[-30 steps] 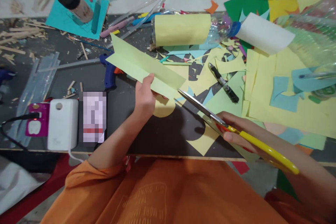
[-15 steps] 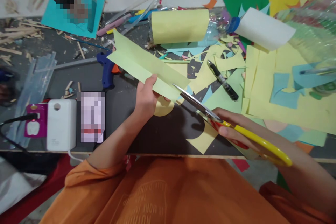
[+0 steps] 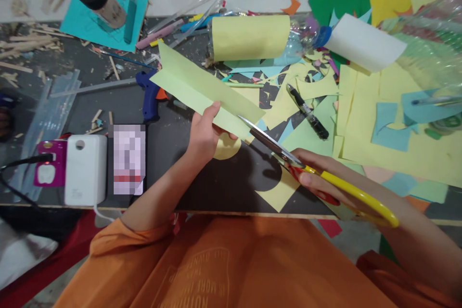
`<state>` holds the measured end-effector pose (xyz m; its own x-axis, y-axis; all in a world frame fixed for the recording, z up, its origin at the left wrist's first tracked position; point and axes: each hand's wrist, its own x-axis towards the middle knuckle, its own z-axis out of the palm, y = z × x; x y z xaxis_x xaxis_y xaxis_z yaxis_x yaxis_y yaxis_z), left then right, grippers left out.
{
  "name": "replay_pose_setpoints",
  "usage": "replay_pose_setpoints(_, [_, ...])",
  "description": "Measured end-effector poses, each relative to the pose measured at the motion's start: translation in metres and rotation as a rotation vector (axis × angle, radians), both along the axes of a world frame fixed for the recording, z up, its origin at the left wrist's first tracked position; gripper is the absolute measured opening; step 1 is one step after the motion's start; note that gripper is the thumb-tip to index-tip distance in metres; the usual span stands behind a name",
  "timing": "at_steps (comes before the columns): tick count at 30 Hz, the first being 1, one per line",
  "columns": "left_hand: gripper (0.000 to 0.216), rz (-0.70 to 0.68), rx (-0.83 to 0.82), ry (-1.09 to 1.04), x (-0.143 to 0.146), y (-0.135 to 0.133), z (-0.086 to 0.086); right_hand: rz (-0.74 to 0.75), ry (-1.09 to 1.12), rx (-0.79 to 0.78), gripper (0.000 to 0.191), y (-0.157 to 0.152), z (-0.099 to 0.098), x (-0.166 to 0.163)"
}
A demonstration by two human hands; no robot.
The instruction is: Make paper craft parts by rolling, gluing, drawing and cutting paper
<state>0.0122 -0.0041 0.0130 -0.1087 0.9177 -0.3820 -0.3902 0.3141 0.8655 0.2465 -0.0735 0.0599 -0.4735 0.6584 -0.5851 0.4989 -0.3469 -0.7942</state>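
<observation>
- Our left hand [image 3: 202, 135] pinches the paper strip [image 3: 202, 89] near its right end; the strip's long axis runs up-left, away from the grip.
- Our right hand [image 3: 325, 180] grips the scissors [image 3: 306, 171], blades pointing up-left, tips at the strip's end just right of the left grip.

My left hand [image 3: 202, 135] is raised, fingers pinched closed, forearm bare. My right hand [image 3: 317, 180] reaches in low, fingers curled in a grip.

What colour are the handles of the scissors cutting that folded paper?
Yellow, with some red near the pivot. The metal-bladed scissors in the right hand show this in the head view.
</observation>
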Motion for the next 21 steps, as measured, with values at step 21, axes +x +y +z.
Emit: replay_pose_setpoints(21, [0.032, -0.278, 0.039, 0.183, -0.004, -0.007, -0.008, -0.038, -0.019, 0.007, 0.038, -0.008, 0.003, 0.001])
